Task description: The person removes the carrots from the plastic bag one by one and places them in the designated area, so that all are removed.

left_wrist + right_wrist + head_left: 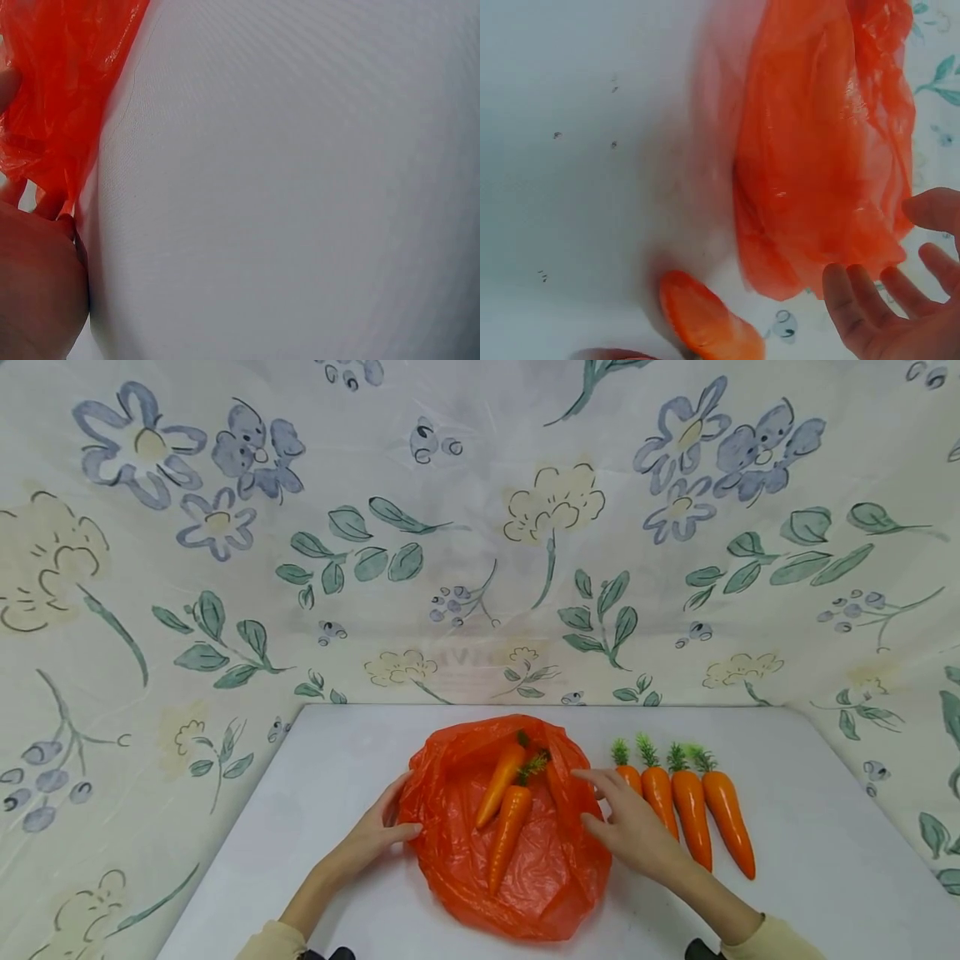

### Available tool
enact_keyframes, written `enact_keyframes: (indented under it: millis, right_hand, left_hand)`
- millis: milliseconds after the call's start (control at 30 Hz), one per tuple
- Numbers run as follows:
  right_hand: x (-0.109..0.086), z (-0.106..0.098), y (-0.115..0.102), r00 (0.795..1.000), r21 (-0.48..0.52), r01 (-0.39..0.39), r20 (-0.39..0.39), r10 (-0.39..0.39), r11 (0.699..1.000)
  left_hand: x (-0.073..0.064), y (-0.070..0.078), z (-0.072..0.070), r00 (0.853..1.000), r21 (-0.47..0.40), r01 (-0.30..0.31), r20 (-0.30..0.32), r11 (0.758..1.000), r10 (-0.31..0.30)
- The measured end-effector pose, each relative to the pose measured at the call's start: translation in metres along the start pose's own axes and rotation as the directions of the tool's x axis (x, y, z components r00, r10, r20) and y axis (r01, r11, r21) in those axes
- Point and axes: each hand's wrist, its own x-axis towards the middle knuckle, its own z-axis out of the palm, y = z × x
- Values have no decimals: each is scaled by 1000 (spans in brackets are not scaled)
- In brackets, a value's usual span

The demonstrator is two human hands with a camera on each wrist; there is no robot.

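A red-orange plastic bag [540,906] stands with its mouth wide, gathered low on the white table. Inside it, orange toy carrots [510,837] with green tops lie in view, one partly hidden by the bag's right side. My left hand [372,828] rests at the bag's left side, thumb apart from the fingers; the left wrist view shows fingertips against the red film [64,82]. At the opposite side, my right hand [637,827] has its fingers spread and loosely bent beside the rim. The right wrist view shows those fingertips [840,289] close to the bag.
Several more carrots [723,814] lie side by side on the white table [810,827], right of the bag and partly behind my right hand. A floral-patterned sheet [480,568] rises behind the table and along both sides.
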Motion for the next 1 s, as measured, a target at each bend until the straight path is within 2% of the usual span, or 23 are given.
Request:
enact_keyframes:
  millis: [567,867,1000]
  right_hand:
    - [2,-7,-19,990,20,128,-67,-127,992]
    - [6,3,-29,992,173,124,-28,-121,977]
    - [10,11,-31,992,194,123,-11,-123,973]
  left_hand:
    - [-1,5,-1,1000,6,-21,5,1000,21]
    - [0,6,0,1000,24,-9,-1,1000,9]
    - [0,6,1,1000,23,-8,-4,1000,8]
